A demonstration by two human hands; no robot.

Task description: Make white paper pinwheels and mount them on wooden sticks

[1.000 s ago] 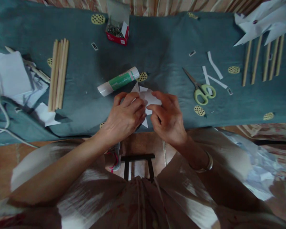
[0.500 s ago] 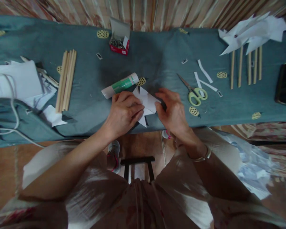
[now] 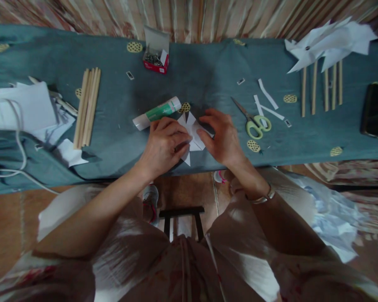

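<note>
A white paper pinwheel with folded points lies near the table's front edge, between my hands. My left hand is closed on its left side, the fingertips pressed together near its centre. From the right, my right hand reaches over the paper with thumb and forefinger apart, the thumb tip touching its right part. Just beyond my left hand lies a green and white glue stick. Scissors with light green handles rest to the right of my right hand.
Wooden sticks and white paper sheets lie at the left, near a white cable. An open red box of pins stands at the back. Finished pinwheels, paper strips and a phone are on the right.
My right hand has moved left over the pinwheel, its thumb now farther in on the paper. A right part of the paper has been folded inward. My left hand stays on the pinwheel.
</note>
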